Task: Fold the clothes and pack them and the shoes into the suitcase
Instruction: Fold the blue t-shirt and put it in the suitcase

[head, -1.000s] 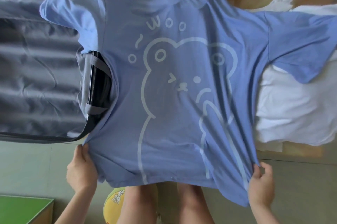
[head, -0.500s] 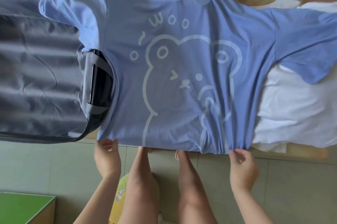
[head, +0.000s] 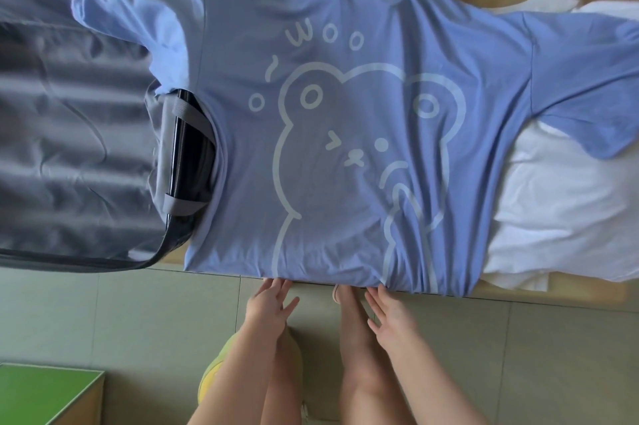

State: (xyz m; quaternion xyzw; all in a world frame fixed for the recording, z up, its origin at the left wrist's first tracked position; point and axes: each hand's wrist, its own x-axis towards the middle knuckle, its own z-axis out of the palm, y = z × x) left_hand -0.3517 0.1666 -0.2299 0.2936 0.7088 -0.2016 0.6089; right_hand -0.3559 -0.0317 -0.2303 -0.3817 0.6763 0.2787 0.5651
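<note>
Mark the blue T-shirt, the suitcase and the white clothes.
blue T-shirt (head: pixel 345 161): head view, middle of its body, inside the bear outline.
suitcase (head: pixel 69 147): head view, on its grey lining.
white clothes (head: pixel 553 217): head view, middle of the pile.

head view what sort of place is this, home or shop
Most likely a room in a home, during packing: an open suitcase with grey lining, a blue T-shirt spread partly over white clothes, and a tiled floor.

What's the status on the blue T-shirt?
Left hand and right hand open at hem. Blue T-shirt spread flat, unfolded. One sleeve overlaps open suitcase.
</note>
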